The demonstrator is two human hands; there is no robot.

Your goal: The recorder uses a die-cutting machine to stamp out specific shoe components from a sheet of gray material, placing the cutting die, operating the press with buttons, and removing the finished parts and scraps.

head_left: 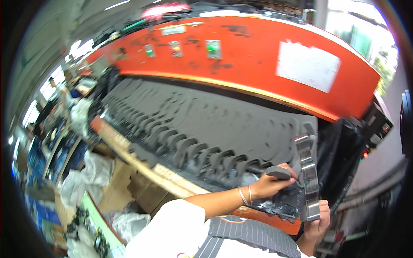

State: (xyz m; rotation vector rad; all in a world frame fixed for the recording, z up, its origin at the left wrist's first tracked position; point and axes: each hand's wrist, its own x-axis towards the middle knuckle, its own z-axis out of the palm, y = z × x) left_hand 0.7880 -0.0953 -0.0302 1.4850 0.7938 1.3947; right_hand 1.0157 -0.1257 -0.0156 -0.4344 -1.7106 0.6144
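My left hand (pixel 274 182), with a thin band at its wrist, is closed on a small grey foam piece (pixel 278 173) with a rounded end. My right hand (pixel 319 221) grips the near end of a long, shiny metal cutting die (pixel 308 174) with a wavy wall. The die stands along the right end of a large dark grey foam sheet (pixel 223 124). Curved cut shapes run in rows across this sheet, and several stick up along its near edge. Beneath the sheet lies a black, shiny covering (pixel 282 202), close to my left hand.
Behind the foam rises an orange machine beam (pixel 254 56) with buttons and a white sheet. A wooden rail (pixel 172 176) edges the near side. Black plastic (pixel 344 146) hangs at the right. Clear plastic bags (pixel 86 176) lie at the left, where another person (pixel 60 90) is far off.
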